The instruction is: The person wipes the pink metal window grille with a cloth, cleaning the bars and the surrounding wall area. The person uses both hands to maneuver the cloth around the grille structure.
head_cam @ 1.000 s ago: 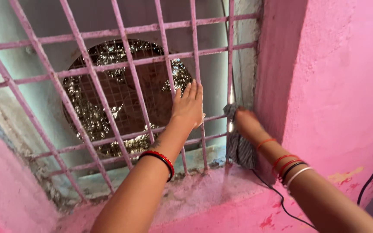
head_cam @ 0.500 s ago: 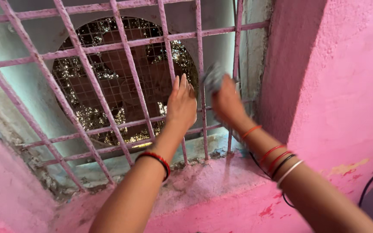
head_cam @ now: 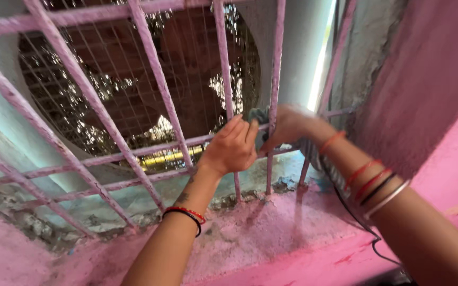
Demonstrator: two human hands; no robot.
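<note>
Cloth (head_cam: 259,117), grey, bunched against pink window grille (head_cam: 157,79) at lower right, pressed onto a horizontal bar beside a vertical one. Right hand (head_cam: 287,126) blurred, fingers curled round cloth, apparently gripping it; exact closure hard to tell. Left hand (head_cam: 232,146) resting on same bar just left, fingers (head_cam: 242,130) bent, half closed, touching bar and cloth edge, holding nothing clearly. Round mesh vent (head_cam: 133,79) behind grille. Dusty pink sill (head_cam: 261,228) below, black cable (head_cam: 356,222) trailing under right forearm. Step in hand, judged: wiping grille bars, mid-stroke. Next move likely needs firm cloth grip, sliding along bar, left hand steadying.
</note>
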